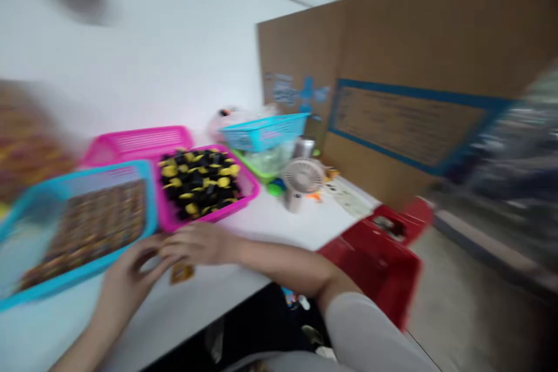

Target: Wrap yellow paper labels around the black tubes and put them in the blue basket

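Note:
Just in front of the baskets, my left hand [131,273] and my right hand [200,243] meet at the fingertips. The fingers of both are bent and pressed together in a pinch; anything between them is too small and blurred to make out. Below my right hand a small orange-brown piece [181,272] lies on the white table [209,288]. A pink basket [250,183] beyond my right hand holds many small black and yellow pieces [198,180]. Left of it, a blue basket [150,209] contains rows of brownish pieces [102,215].
Another pink basket [139,140] stands behind. Further right are a light blue basket [265,132] over a green one, and a small fan [303,177]. A cardboard sheet [392,46] walls the right side. A red bin [375,267] stands beside the table's right edge.

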Tool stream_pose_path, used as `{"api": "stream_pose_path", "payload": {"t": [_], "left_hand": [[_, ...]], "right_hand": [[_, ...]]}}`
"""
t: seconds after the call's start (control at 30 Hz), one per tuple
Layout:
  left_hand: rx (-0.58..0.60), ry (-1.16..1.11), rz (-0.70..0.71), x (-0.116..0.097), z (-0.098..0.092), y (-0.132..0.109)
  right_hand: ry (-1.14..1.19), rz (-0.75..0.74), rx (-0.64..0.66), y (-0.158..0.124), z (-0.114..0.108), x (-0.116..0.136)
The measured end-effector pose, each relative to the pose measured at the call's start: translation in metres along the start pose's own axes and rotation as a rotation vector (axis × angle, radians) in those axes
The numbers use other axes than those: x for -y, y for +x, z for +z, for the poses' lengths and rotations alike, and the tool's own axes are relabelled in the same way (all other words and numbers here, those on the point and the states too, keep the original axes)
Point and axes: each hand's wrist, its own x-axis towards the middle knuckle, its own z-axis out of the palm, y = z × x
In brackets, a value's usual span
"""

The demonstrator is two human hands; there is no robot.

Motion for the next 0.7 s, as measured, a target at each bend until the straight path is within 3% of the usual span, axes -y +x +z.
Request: {"api": "stream_pose_path", "payload": {"t": [0.13, 0.27, 0.33, 0.47, 0.6, 0.7], "left_hand": [[-0.010, 0.119, -0.168, 0.010, -0.025, -0.017], [0.022, 0.151, -0.266, 0.020, -0.051, 0.008], [0.045, 0.272, -0.375, 0.031, -0.066, 0.030], [0.219, 0.507, -0.660, 0.065, -0.081, 0.068], [0.378, 0.557, -0.794, 0.094, -0.076, 0.078], [0.478, 0.610, -0.841, 0.101, -0.071, 0.077]], "right_hand": [[0.088, -0.023, -0.418, 0.003, 0.037, 0.005], [0.160, 0.045, -0.651, -0.010, 0.045, -0.014], [0.112, 0.139, -0.663, -0.014, 0.041, -0.023], [0.071, 0.334, -0.599, -0.015, 0.038, -0.033], [0.144, 0.405, -0.543, -0.018, 0.039, -0.035], [0.309, 0.550, -0.516, -0.020, 0.035, -0.036]]}}
